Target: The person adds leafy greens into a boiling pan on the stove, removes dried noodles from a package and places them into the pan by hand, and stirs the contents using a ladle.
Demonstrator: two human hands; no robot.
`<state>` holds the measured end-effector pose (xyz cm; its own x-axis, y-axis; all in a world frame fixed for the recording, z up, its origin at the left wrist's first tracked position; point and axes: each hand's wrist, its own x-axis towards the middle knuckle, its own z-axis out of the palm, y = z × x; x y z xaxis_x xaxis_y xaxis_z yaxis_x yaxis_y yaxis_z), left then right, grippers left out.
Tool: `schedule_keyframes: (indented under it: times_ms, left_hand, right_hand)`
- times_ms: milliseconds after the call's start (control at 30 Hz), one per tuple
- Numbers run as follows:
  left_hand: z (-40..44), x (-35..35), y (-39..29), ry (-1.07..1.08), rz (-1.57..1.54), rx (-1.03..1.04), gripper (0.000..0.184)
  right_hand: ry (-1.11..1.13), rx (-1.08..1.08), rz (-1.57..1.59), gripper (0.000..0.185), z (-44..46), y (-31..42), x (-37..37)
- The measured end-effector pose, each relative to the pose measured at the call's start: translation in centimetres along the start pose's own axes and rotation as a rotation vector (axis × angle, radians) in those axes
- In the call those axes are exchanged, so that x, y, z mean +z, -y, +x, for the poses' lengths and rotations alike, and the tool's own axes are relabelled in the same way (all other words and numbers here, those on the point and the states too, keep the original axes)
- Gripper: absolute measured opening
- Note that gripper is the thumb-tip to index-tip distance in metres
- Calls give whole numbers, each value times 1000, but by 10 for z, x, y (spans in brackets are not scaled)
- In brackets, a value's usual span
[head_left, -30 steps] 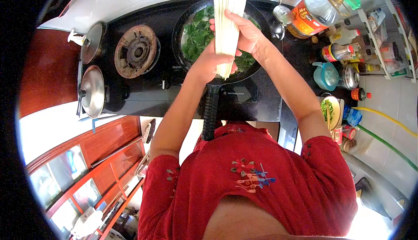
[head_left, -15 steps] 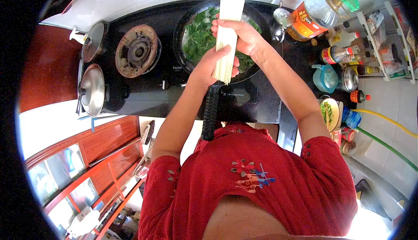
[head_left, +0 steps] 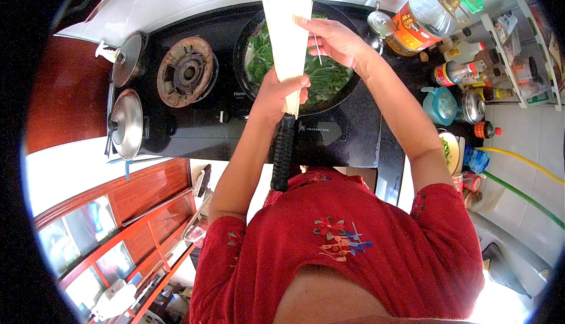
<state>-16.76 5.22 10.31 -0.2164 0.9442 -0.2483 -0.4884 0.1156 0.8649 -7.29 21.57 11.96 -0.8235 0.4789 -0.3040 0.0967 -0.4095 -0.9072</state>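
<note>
As a person in an embroidered red top (head_left: pixel 341 206) stands at the near edge of a black stovetop (head_left: pixel 200 130), a bundle of pale noodles (head_left: pixel 287 47) slants above a pan (head_left: pixel 239 59) of leafy greens (head_left: pixel 332 80). The left hand (head_left: pixel 283 94) is closed around the bundle's lower end; the right hand (head_left: pixel 332 39) is half open beside the upper part, fingertips against it and a thin strand hanging near the fingers (whether it grips any noodles cannot be told). The pan sits toward the stovetop's right end, its wrapped black handle (head_left: pixel 283 156) reaching past the near edge. Toward the left end is a rusty round burner (head_left: pixel 188 71), with two lids (head_left: pixel 128 124) upright along the left edge. White tiled wall (head_left: pixel 194 6) rises behind the far edge, and reddish-brown panelling (head_left: pixel 70 97) covers the left side of the room. Off the right edge, near the far corner, stands a large clear bottle (head_left: pixel 419 21); sauce bottles (head_left: pixel 453 74) and a teal container (head_left: pixel 440 106) line the counter. "Haier" is readable on the stovetop beside the pan; smaller writing at the near edge and on the bottle's orange label is too blurred to read.
</note>
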Motion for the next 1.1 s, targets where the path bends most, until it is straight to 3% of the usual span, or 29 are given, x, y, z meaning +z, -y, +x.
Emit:
schedule_keyframes:
  times_ms: [200, 300, 500, 700, 1100]
  left_hand:
    - [-2, 2, 1, -35, 16, -6, 34]
    - [-1, 4, 1, -52, 3, -6, 36]
    - [0, 0, -1, -65, 75, 29, 30]
    - [1, -7, -6, -43, 145, -19, 36]
    - [3, -14, -17, -42, 132, -64, 39]
  right_hand:
    - [85, -22, 418, 33, -3, -1, 16]
    - [-24, -56, 455, 30, -1, -5, 23]
    - [-112, -20, 355, 37, 6, -13, 18]
    - [-183, -141, -93, 53, 0, 1, 28]
    - [-143, -84, 158, 42, 12, -10, 13]
